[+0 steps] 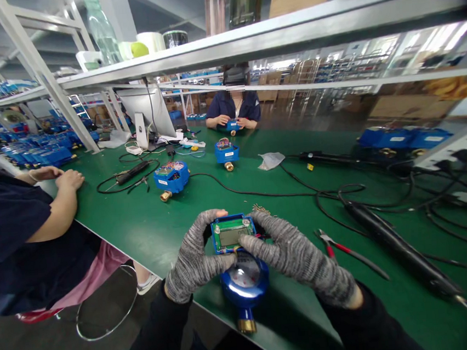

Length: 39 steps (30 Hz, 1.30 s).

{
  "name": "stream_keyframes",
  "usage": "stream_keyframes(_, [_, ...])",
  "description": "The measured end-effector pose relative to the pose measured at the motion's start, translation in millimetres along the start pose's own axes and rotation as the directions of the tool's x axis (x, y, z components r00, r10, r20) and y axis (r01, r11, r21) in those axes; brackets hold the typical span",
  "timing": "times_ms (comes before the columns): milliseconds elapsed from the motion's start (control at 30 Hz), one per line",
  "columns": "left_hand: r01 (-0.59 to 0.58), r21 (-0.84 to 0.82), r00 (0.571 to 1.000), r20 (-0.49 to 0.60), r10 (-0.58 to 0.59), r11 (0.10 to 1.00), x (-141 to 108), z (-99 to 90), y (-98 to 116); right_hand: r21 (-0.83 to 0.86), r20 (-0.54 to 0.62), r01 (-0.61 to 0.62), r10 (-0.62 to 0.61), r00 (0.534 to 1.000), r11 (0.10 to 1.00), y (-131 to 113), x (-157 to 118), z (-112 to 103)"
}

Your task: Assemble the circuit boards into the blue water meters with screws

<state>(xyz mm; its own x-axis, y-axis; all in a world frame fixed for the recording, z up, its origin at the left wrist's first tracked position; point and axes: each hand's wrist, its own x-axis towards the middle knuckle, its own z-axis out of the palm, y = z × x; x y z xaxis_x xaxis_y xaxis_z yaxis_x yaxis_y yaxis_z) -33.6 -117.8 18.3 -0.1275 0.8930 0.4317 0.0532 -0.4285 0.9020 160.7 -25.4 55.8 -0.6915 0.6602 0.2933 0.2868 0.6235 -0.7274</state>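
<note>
In the head view, a blue water meter (244, 287) with a brass threaded end stands at the table's near edge. Above its round dial is a display module (230, 236), a green circuit board with a grey LCD in a blue case. My left hand (194, 256), in a grey knitted glove, grips the module's left side, thumb along its lower edge. My right hand (294, 246), gloved alike, holds the right side, with a finger or thumb over the screen's lower right corner. Both hands are closed around the module; the fingers behind it are hidden.
Diagonal cutters (350, 252) and a black electric screwdriver (401, 249) with cables lie on the right. Other blue meters (171, 178) stand farther back on the green table (196, 214). One person sits at the left, another across, holding a blue unit. A shelf (245, 39) spans overhead.
</note>
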Motion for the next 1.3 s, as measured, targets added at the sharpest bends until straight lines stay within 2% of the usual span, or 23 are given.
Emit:
stream_keyframes(67, [-0.017,-0.034,0.998,0.065,0.020,0.999,-0.6,-4.9,1.6,0.072,-0.010,-0.022,0.023,1.000,0.997,0.1,0.4,3.9])
stream_keyframes(133, [-0.061,-0.046,0.995,0.072,0.064,0.997,-0.6,-8.9,3.1,0.106,-0.034,-0.023,0.027,0.999,0.994,-1.4,0.8,6.6])
stream_keyframes(367, [-0.155,0.134,0.972,-0.156,0.175,0.979,-0.4,-5.6,4.3,0.231,-0.050,0.007,0.004,0.999,0.973,-9.0,-1.7,10.1])
stream_keyframes(667, [-0.142,0.115,0.957,-0.237,0.166,0.983,2.5,-3.7,10.0,0.167,-0.036,-0.034,0.040,0.999,0.985,-10.3,-3.0,13.0])
stream_keyframes(767, [-0.150,0.105,0.954,-0.248,0.172,0.983,4.3,-2.0,12.0,0.179,-0.013,-0.047,0.050,0.999,0.983,-13.0,-3.6,12.8])
stream_keyframes(967, [-0.145,0.112,0.949,-0.264,0.170,0.983,4.4,-1.2,11.1,0.176,-0.062,-0.038,0.049,0.997,0.984,-12.7,-4.6,15.3])
stream_keyframes(1133, [-0.130,0.091,0.961,-0.236,0.148,0.987,4.6,-2.1,2.2,0.286,-0.026,-0.066,0.077,0.997,0.956,-7.8,-0.4,16.1])
stream_keyframes(1233, [-0.184,0.028,0.961,-0.207,0.186,0.982,1.6,-3.1,-6.8,0.276,-0.097,-0.053,0.083,0.992,0.960,-5.9,3.3,12.6])
stream_keyframes(1300, [-0.161,0.052,0.960,-0.226,0.168,0.986,-3.4,-2.4,-9.7,0.272,-0.147,-0.051,0.094,0.985,0.961,-3.7,5.2,11.0])
